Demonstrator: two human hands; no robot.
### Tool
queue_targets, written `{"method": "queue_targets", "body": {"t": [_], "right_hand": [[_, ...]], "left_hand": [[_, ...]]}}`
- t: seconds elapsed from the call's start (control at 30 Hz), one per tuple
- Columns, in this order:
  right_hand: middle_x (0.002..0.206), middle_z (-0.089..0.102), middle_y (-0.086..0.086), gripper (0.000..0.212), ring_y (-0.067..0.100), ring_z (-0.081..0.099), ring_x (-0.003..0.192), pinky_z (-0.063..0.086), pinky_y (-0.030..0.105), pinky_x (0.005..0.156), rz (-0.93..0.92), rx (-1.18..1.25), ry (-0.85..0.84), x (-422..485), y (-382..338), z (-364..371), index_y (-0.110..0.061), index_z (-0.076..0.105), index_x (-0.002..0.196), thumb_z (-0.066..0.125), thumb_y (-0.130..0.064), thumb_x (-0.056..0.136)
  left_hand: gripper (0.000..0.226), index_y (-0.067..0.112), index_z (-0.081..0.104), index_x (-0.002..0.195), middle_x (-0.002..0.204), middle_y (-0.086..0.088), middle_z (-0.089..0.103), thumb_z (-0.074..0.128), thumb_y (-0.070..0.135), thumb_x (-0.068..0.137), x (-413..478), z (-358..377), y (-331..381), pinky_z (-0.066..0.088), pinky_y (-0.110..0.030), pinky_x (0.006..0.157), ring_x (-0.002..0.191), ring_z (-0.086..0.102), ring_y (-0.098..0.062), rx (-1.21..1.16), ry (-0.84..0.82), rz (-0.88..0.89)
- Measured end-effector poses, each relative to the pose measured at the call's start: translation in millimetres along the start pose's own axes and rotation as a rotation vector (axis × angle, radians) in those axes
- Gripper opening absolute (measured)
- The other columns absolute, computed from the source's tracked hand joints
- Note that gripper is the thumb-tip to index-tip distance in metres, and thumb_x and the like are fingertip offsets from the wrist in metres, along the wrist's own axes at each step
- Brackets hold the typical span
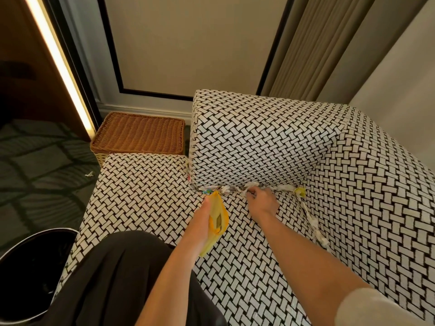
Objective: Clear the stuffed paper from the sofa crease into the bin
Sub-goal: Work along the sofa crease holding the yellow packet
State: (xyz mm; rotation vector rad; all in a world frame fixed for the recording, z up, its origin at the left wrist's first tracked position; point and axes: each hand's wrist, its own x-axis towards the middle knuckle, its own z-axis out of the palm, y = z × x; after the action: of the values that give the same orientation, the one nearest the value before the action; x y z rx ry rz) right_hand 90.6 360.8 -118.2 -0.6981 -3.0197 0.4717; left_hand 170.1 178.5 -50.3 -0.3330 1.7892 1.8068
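Crumpled paper (229, 189) is stuffed along the crease between the black-and-white sofa seat (146, 198) and the back cushion (259, 142). More paper (314, 225) runs down the crease on the right side, with a yellow scrap (300, 191) at the corner. My right hand (260, 201) reaches into the back crease and its fingers pinch the paper there. My left hand (202, 222) grips a yellow plastic tool (217, 222) whose tip points at the crease. The black bin (30, 271) stands on the floor at the lower left.
A wicker basket (138, 135) sits on the floor behind the sofa seat. One small paper scrap (89, 174) lies on the patterned carpet (35, 172). My dark-clothed lap (113, 278) is at the bottom. Curtains (313, 48) hang at the upper right.
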Motion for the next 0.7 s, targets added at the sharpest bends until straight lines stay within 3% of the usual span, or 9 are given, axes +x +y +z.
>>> {"method": "queue_targets", "body": {"t": [0.17, 0.3, 0.43, 0.5, 0.57, 0.7], "right_hand": [[0.118, 0.052, 0.008, 0.028, 0.026, 0.049, 0.110, 0.039, 0.036, 0.088, 0.031, 0.004, 0.047, 5, -8, 5, -0.029, 0.058, 0.114, 0.053, -0.041, 0.090], [0.120, 0.052, 0.007, 0.034, 0.024, 0.048, 0.109, 0.036, 0.034, 0.086, 0.058, 0.027, 0.105, 5, -10, 9, -0.026, 0.057, 0.118, 0.056, -0.040, 0.087], [0.121, 0.052, 0.006, 0.039, 0.023, 0.049, 0.108, 0.035, 0.032, 0.083, 0.086, 0.001, 0.124, 5, -13, 10, -0.023, 0.056, 0.120, 0.057, -0.043, 0.086], [0.121, 0.052, 0.007, 0.040, 0.023, 0.050, 0.109, 0.035, 0.032, 0.082, 0.090, -0.009, 0.115, 6, -13, 11, -0.023, 0.056, 0.120, 0.057, -0.043, 0.086], [0.120, 0.052, 0.007, 0.039, 0.023, 0.050, 0.108, 0.034, 0.031, 0.080, 0.090, 0.007, 0.095, 8, -12, 10, -0.024, 0.057, 0.120, 0.058, -0.042, 0.086], [0.118, 0.053, 0.006, 0.031, 0.023, 0.051, 0.106, 0.035, 0.032, 0.085, 0.036, 0.035, 0.062, 14, -10, 9, -0.027, 0.060, 0.115, 0.059, -0.038, 0.086]], "left_hand": [[0.068, 0.015, 0.042, 0.131, 0.102, -0.004, 0.054, 0.013, 0.062, 0.090, 9, 0, -3, 0.037, -0.026, 0.071, 0.090, 0.052, -0.015, 0.024, -0.015, -0.014], [0.059, 0.019, 0.055, 0.103, 0.091, -0.002, 0.056, 0.014, 0.060, 0.091, 14, -1, -4, 0.038, -0.024, 0.064, 0.083, 0.053, -0.014, 0.001, -0.044, -0.033], [0.065, 0.016, 0.044, 0.128, 0.092, 0.004, 0.056, 0.012, 0.059, 0.092, 14, 0, -5, 0.039, -0.015, 0.052, 0.079, 0.054, -0.007, 0.029, -0.073, -0.023], [0.062, 0.018, 0.046, 0.123, 0.090, 0.004, 0.055, 0.013, 0.060, 0.091, 14, 1, -5, 0.039, -0.014, 0.051, 0.078, 0.054, -0.007, 0.034, -0.091, -0.018], [0.062, 0.019, 0.048, 0.117, 0.092, 0.002, 0.055, 0.013, 0.062, 0.089, 14, 0, -5, 0.038, -0.017, 0.055, 0.079, 0.053, -0.008, 0.047, -0.096, -0.021], [0.079, 0.019, 0.033, 0.137, 0.104, -0.001, 0.056, 0.017, 0.072, 0.081, 16, 0, -8, 0.040, -0.026, 0.070, 0.093, 0.055, -0.015, 0.068, -0.104, -0.005]]}}
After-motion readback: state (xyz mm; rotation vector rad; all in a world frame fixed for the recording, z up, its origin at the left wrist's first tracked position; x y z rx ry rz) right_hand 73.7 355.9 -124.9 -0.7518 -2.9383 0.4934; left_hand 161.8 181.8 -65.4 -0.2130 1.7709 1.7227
